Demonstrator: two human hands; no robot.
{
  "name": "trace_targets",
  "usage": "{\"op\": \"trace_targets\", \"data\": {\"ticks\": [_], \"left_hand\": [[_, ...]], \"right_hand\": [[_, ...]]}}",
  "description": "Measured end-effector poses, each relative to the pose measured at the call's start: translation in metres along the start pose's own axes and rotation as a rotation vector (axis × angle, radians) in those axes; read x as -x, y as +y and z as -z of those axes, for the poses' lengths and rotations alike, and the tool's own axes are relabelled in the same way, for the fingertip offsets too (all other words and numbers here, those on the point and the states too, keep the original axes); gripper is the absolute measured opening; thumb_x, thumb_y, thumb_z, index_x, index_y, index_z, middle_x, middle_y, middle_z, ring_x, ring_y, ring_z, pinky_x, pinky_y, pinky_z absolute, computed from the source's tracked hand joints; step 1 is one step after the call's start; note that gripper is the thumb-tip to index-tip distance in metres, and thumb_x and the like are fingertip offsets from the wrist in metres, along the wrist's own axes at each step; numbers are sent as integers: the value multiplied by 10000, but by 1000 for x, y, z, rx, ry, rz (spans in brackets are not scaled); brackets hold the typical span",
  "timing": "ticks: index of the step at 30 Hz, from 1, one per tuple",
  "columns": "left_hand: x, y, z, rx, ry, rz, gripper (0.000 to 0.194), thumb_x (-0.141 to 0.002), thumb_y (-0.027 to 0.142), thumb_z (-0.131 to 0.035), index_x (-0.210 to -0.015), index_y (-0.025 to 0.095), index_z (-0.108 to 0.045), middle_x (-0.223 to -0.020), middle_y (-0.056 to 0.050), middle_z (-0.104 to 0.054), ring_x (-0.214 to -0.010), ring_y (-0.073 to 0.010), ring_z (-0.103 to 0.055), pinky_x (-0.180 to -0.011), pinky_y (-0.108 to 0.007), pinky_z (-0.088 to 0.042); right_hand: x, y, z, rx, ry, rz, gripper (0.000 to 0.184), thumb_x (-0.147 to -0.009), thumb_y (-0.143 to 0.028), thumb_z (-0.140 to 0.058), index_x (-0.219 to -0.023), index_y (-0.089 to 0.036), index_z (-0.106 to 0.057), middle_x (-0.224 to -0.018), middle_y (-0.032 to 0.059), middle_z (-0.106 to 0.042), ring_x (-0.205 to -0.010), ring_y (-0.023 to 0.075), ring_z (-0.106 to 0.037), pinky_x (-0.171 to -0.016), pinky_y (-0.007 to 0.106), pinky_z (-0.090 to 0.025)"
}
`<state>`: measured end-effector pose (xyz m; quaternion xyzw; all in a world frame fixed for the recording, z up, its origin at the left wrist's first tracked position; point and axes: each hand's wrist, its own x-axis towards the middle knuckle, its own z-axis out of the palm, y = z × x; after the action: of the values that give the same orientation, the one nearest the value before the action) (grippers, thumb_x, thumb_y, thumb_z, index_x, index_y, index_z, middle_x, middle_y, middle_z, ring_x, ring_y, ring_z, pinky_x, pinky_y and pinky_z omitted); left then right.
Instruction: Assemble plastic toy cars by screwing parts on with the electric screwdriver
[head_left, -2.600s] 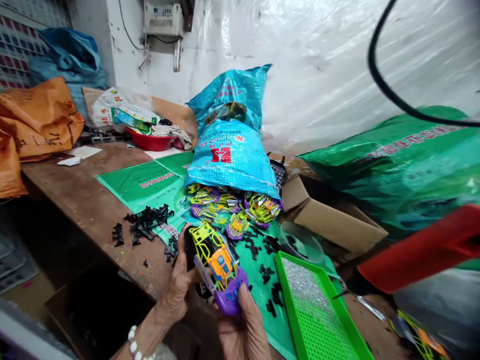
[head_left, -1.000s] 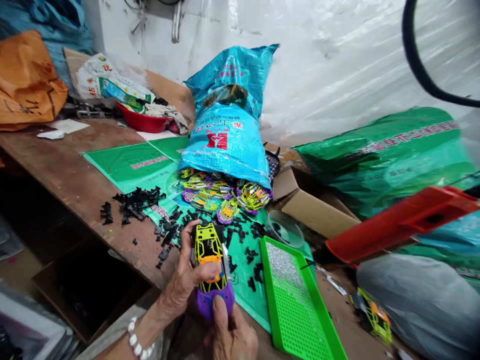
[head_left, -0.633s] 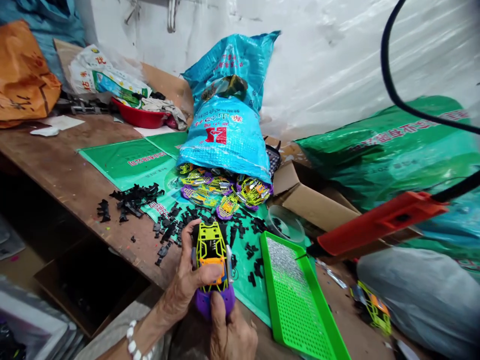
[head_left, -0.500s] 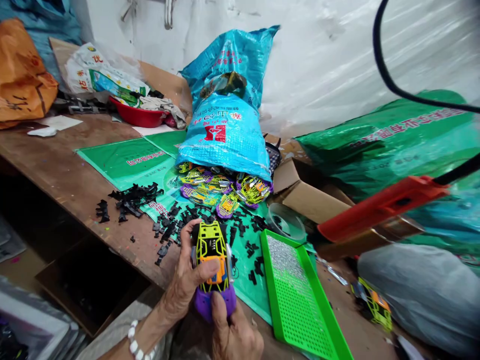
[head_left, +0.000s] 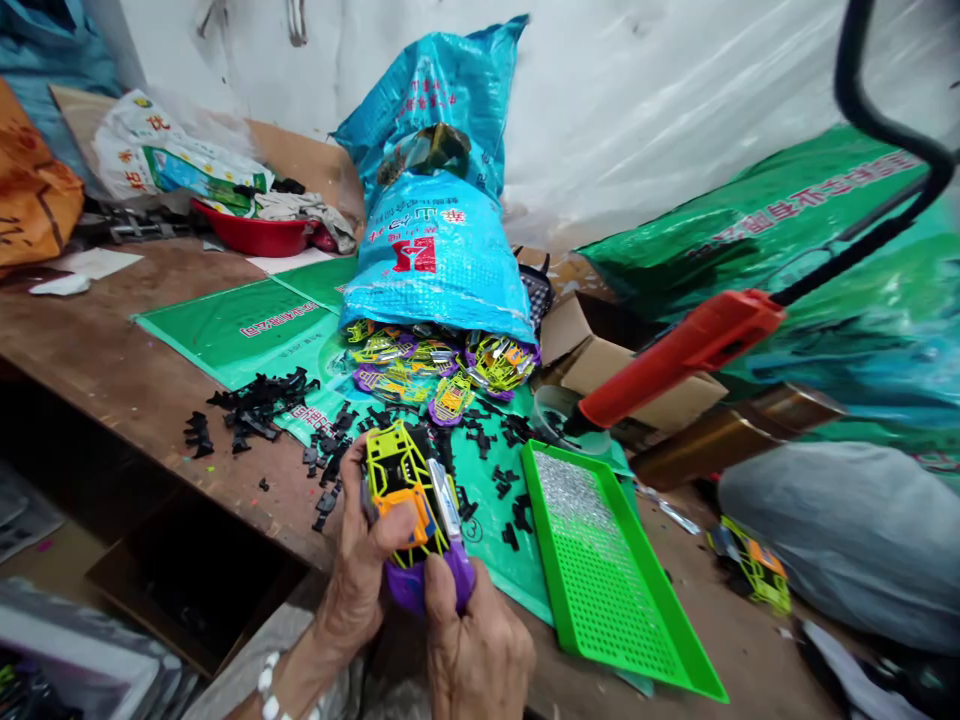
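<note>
A toy car body (head_left: 411, 500) with a yellow-green cage frame, orange middle and purple end is held between both hands above the table's front edge. My left hand (head_left: 358, 560) grips its left side, with the thumb lying across the orange part. My right hand (head_left: 480, 640) pinches the purple end from below, thumb on top. The undersides of the fingers are hidden by the toy. Just beyond lie scattered black plastic parts (head_left: 330, 445) and a pile of similar toy car bodies (head_left: 450, 395) at the mouth of a blue sack (head_left: 442, 260).
A green tray (head_left: 637, 640) holding small silvery pieces lies to the right. A red-handled electric screwdriver (head_left: 682, 350) hangs on a black cable above a clear tub (head_left: 551, 405). Another toy car (head_left: 754, 565) lies far right by a grey bag (head_left: 847, 540). A red basin (head_left: 255, 232) stands at back left.
The toy car body has tilted left in my hands, showing more of its silvery right side. The hanging red-handled screwdriver has swung left and down. The whole view has shifted slightly.
</note>
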<state>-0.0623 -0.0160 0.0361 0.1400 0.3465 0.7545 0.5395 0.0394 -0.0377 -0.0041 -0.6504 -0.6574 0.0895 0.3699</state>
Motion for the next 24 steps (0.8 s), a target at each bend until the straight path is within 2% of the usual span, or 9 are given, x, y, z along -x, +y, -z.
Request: {"op": "trace_targets", "data": {"ticks": [3, 6, 10, 13, 16, 19, 21, 23, 24], "left_hand": [[-6, -1, 5, 16, -2, -58, 630, -753, 356, -724, -1324, 340, -457, -1064, -2, -662, -923, -172, -657, -825, -265, -529], [-8, -4, 10, -40, 30, -77, 610, -807, 412, -686, -1359, 376, -429, -1147, 16, -652, -1008, -144, -635, -814, -198, -513], [-6, -8, 14, -56, 9, -60, 650, -865, 466, -608, -1441, 399, -314, -1314, 9, -587, -1137, -172, -594, -870, -231, -507], [-4, -9, 15, -37, -22, -20, 720, -845, 493, -620, -1465, 386, -271, -1388, -16, -541, -1231, -230, -544, -989, -314, -464], [-6, -4, 17, -75, -76, 19, 739, -842, 501, -621, -1472, 394, -250, -1420, -20, -510, -1299, -240, -484, -1062, -342, -407], [-10, 14, 20, -212, -190, -43, 782, -836, 454, -639, -1473, 446, -185, -1447, -23, -467, -1303, -262, -479, -1082, -419, -392], [-11, 30, 22, -442, -272, -281, 862, -800, 411, -694, -1474, 465, -160, -1497, -18, -383, -1382, -283, -376, -1144, -475, -303], [-10, 45, 24, -830, -363, -692, 1009, -710, 320, -793, -1491, 451, -167, -1550, 4, -273, -1452, -300, -215, -1199, -506, -167], [-9, 50, 25, -1040, -437, -879, 1070, -675, 267, -817, -1503, 434, -160, -1570, 15, -226, -1453, -310, -193, -1206, -529, -127]], "right_hand": [[-3, -14, 2, -370, -69, -258, 714, -763, -744, -515, -1164, -164, -627, -871, 99, -730, -733, 225, -688, -651, 312, -524], [-6, -20, 7, -755, -135, -414, 735, -645, -691, -696, -1148, -163, -604, -1083, 113, -709, -924, 220, -690, -798, 294, -552], [-4, -23, 6, -1055, -278, -533, 693, -593, -588, -797, -1106, -156, -621, -975, 83, -738, -826, 196, -699, -748, 263, -560], [-1, -23, 5, -1077, -240, -569, 601, -593, -539, -817, -1013, -138, -664, -934, 84, -747, -817, 200, -695, -759, 263, -556], [-8, -18, 15, -1001, -239, -475, 485, -655, -480, -789, -994, -151, -679, -905, 55, -741, -780, 174, -674, -722, 235, -541], [-28, -7, 40, -821, -280, -227, 282, -739, -380, -733, -937, -182, -699, -878, 26, -717, -710, 137, -638, -634, 200, -508], [-43, -1, 58, -671, -307, 9, 169, -752, -307, -728, -874, -194, -704, -874, 26, -698, -734, 139, -635, -638, 202, -504], [-53, 2, 69, -544, -295, 251, 72, -789, -238, -687, -850, -201, -690, -863, 34, -686, -781, 152, -636, -670, 220, -507], [-54, 2, 71, -503, -272, 353, 57, -810, -210, -654, -860, -202, -681, -848, 38, -681, -794, 158, -634, -685, 234, -508]]}}
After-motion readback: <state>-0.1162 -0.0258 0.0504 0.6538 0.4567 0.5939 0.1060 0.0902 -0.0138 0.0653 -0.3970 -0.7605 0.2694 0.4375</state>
